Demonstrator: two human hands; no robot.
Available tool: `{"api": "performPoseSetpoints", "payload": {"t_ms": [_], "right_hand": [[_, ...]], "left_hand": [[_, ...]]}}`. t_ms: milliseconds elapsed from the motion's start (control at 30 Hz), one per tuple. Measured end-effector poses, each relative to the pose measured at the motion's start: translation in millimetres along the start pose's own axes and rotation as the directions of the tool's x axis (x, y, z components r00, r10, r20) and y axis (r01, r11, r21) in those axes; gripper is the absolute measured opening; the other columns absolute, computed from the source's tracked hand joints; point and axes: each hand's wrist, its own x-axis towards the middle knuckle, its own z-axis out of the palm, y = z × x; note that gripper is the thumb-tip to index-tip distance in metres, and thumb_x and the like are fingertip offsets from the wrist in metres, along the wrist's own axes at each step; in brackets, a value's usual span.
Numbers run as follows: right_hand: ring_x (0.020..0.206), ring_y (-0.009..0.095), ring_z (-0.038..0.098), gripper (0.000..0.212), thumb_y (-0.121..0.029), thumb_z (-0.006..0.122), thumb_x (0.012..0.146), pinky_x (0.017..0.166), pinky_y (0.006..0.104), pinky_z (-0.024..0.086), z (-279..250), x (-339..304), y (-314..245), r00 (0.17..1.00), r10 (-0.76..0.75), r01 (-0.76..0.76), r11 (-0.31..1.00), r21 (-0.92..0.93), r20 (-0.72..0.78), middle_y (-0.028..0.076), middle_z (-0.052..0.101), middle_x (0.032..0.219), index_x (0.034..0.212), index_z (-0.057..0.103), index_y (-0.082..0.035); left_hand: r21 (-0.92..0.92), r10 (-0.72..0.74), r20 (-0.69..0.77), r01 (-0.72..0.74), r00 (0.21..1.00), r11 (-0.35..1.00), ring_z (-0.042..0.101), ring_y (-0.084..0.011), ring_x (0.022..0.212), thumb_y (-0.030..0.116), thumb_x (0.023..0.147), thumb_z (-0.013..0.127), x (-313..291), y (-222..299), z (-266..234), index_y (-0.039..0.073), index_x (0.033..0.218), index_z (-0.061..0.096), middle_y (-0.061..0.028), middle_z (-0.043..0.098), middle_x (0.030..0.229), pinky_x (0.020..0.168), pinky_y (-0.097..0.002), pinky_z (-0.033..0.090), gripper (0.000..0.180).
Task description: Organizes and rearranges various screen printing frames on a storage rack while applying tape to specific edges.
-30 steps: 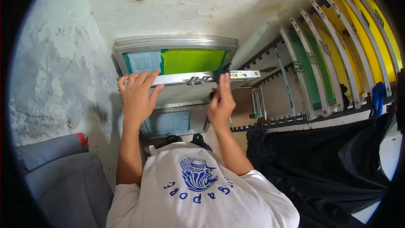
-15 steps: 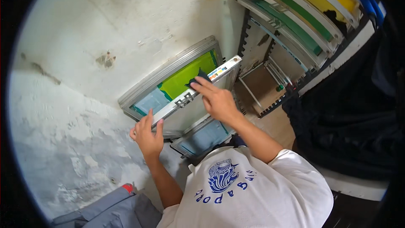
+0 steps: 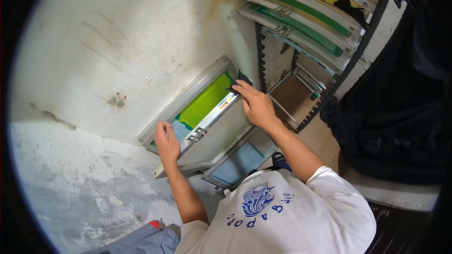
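A silkscreen frame (image 3: 214, 116) with a pale edge and a small metal clip stands tilted in front of me. My right hand (image 3: 258, 106) closes on a black cloth (image 3: 244, 79) at the frame's upper right corner, fingertips pressed on the edge. Farther left, my left hand (image 3: 167, 142) is curled over the same frame, its wrist across the edge. Its fingers are bent in, and what they hold, if anything, is hidden. Behind leans another silkscreen frame (image 3: 187, 95) with lime-green and pale blue mesh.
A lower frame with bluish mesh (image 3: 238, 163) rests close to my body. Right of it, a black notched rack (image 3: 308, 113) carries several stacked screens (image 3: 301, 16). Black fabric (image 3: 391, 127) hangs at the far right. A stained wall (image 3: 117, 61) rises behind; grey cloth (image 3: 141, 240) lies lower left.
My right hand has slid the black cloth along the edge to the frame's right corner. My left hand's spread fingers have curled in. The view has shifted a little.
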Motion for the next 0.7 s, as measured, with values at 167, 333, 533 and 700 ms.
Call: {"api": "performPoseSetpoints", "payload": {"t_ms": [167, 333, 533, 700], "right_hand": [[0.104, 0.038, 0.071, 0.042, 0.000, 0.060, 0.090, 0.089, 0.0460, 0.059, -12, 11, -1, 0.997, -0.023, 0.021, 0.999, 0.025, 0.070, 0.008, 0.064, 0.144, 0.130, 0.066, -0.010], [0.100, 0.042, 0.069, 0.032, -0.001, 0.059, 0.090, 0.086, 0.0505, 0.056, 12, 19, -17, 0.994, 0.039, -0.039, 0.999, -0.005, 0.100, 0.015, 0.068, 0.125, 0.121, 0.064, -0.005], [0.114, 0.043, 0.065, 0.038, 0.002, 0.057, 0.088, 0.097, 0.0486, 0.053, 68, -22, -78, 0.950, -0.188, 0.116, 0.953, 0.279, 0.248, 0.019, 0.066, 0.126, 0.125, 0.062, -0.003], [0.121, 0.042, 0.062, 0.047, 0.006, 0.056, 0.086, 0.103, 0.0473, 0.050, 50, -20, -107, 0.822, -0.240, 0.029, 0.923, 0.384, 0.517, 0.018, 0.065, 0.134, 0.131, 0.062, -0.003]], "left_hand": [[0.135, 0.004, 0.052, -0.011, 0.999, 0.991, 0.055, -0.0367, 0.073, 0.016, 0.105, 0.054, 8, -14, -2, -0.003, 0.086, 0.057, -0.0192, 0.053, 0.080, 0.069, -0.0453, 0.044, 0.027], [0.265, 0.101, 0.219, -0.159, 0.971, 0.951, 0.057, -0.0424, 0.072, 0.023, 0.106, 0.058, 3, 19, 3, -0.004, 0.076, 0.055, -0.0188, 0.057, 0.082, 0.068, -0.0472, 0.044, 0.041], [0.209, 0.166, 0.210, -0.210, 0.963, 0.955, 0.063, -0.0402, 0.092, 0.023, 0.103, 0.059, -3, 10, -13, 0.001, 0.095, 0.061, -0.0175, 0.063, 0.097, 0.078, -0.0478, 0.050, 0.023], [0.165, 0.105, 0.259, -0.151, 0.960, 0.975, 0.066, -0.0375, 0.094, 0.022, 0.101, 0.063, -14, 11, -35, 0.002, 0.097, 0.064, -0.0166, 0.066, 0.099, 0.081, -0.0459, 0.052, 0.020]]}}
